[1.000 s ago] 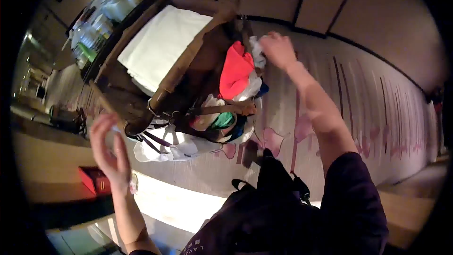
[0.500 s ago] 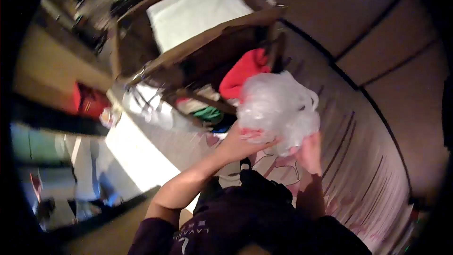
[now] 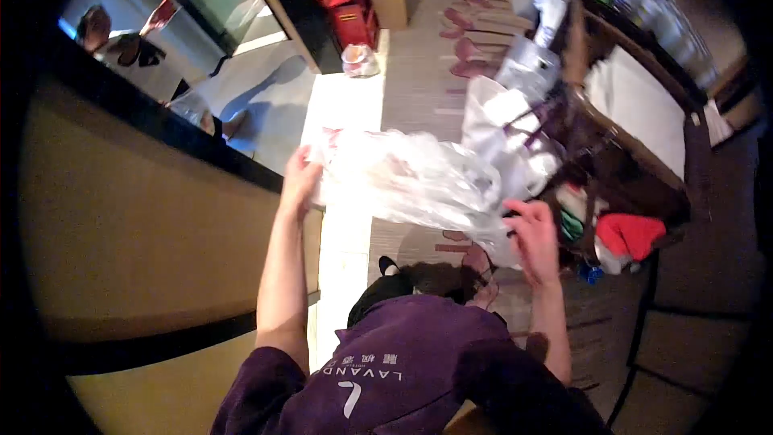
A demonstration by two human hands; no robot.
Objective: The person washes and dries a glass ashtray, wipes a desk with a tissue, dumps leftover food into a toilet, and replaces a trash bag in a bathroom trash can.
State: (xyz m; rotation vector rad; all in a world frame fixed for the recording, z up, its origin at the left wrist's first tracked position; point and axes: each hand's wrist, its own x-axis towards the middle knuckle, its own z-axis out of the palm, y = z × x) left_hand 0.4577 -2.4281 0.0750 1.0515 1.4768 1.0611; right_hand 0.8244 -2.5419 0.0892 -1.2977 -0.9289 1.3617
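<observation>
Clear plastic bag (image 3: 411,177) stretched mid-frame, left of the brown cart (image 3: 644,165). Left hand (image 3: 301,181) pinches its left end; right hand (image 3: 538,238) at its right end, fingers part-curled, grip unclear. Probably light, limp, slippery; best held by gathered edges.

Spreads out as a carpet (image 3: 415,72) with plum-toned flower shapes and streaks, bordered by a pale floor strip (image 3: 346,105) washed out by light. Bears a brown cart (image 3: 574,56) and, near the strip, a dark shoe (image 3: 388,264). Supports a small filled clear bag (image 3: 360,61) on the strip, just beside a red box (image 3: 353,18). Carries, inside the cart, white linen (image 3: 640,105), with red cloth (image 3: 632,235) at one end.
</observation>
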